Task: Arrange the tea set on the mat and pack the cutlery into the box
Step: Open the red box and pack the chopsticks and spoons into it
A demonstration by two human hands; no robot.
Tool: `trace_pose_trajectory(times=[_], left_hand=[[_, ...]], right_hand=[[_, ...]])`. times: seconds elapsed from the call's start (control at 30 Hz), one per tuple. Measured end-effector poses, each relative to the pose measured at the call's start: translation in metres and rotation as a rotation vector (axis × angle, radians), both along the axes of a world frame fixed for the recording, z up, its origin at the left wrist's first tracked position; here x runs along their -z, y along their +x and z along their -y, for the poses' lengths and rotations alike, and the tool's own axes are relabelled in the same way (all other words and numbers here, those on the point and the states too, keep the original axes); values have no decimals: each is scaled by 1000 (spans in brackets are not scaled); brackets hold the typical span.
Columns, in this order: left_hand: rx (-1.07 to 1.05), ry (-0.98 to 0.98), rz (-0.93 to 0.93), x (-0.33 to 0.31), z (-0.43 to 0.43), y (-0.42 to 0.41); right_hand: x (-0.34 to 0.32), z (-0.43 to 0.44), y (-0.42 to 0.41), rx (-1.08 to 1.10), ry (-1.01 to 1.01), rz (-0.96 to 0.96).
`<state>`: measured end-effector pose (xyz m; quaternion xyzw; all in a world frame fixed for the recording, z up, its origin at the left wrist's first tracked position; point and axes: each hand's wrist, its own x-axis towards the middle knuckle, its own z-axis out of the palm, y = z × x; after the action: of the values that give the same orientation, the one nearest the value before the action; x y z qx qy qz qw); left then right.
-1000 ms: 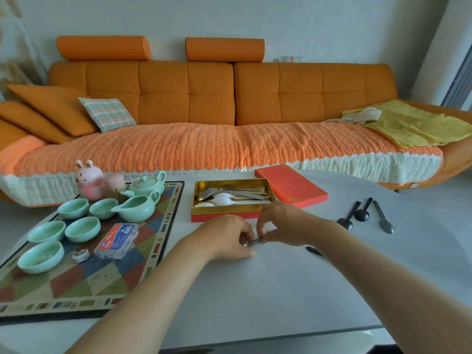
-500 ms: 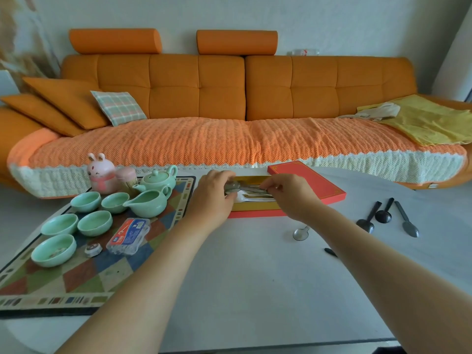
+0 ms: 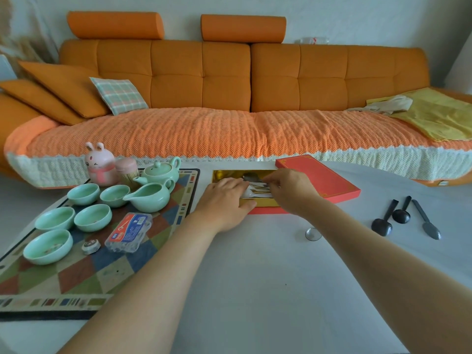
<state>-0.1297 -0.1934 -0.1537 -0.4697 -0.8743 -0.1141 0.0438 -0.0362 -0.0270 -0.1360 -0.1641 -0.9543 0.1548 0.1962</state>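
Observation:
The gold-lined red box [image 3: 221, 174] lies open at the table's far middle, with white and metal cutlery [image 3: 256, 192] inside. My left hand [image 3: 224, 200] lies over the box's front left, fingers stretched onto the cutlery and thumb on the front rim. My right hand [image 3: 290, 189] reaches in from the right and pinches a metal piece among the cutlery. The red lid [image 3: 321, 178] lies right of the box. On the patterned mat [image 3: 102, 267] stand a green teapot [image 3: 159, 171], a pitcher [image 3: 150, 198] and several green cups [image 3: 93, 217].
Two black spoons [image 3: 381, 225] [image 3: 401, 213] and a black knife [image 3: 429, 226] lie at the right. A silver spoon [image 3: 313, 234] shows beside my right forearm. A pink rabbit jar [image 3: 100, 162], a plastic case [image 3: 129, 231] and an orange sofa [image 3: 229, 80] are also here.
Both hands went from the middle of the table up to the box with a small metal piece and now sit lower inside it.

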Motion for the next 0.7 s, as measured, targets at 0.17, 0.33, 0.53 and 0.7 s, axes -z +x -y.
trace_pose_trajectory(times=[0.17,0.33,0.53,0.7], left_hand=[[5,-9,-7,1,-1,0],[38,74,-62,0,-1,7],[139,260,-165,-8,-16,41],[213,203,7,-9,-29,80]], right_hand=[[2,2,2,-148,-27,152],[-4,-5,15,-155,-39,59],[-16,-21,46,-178,56,-134],[-22,-28,85,-158,20,169]])
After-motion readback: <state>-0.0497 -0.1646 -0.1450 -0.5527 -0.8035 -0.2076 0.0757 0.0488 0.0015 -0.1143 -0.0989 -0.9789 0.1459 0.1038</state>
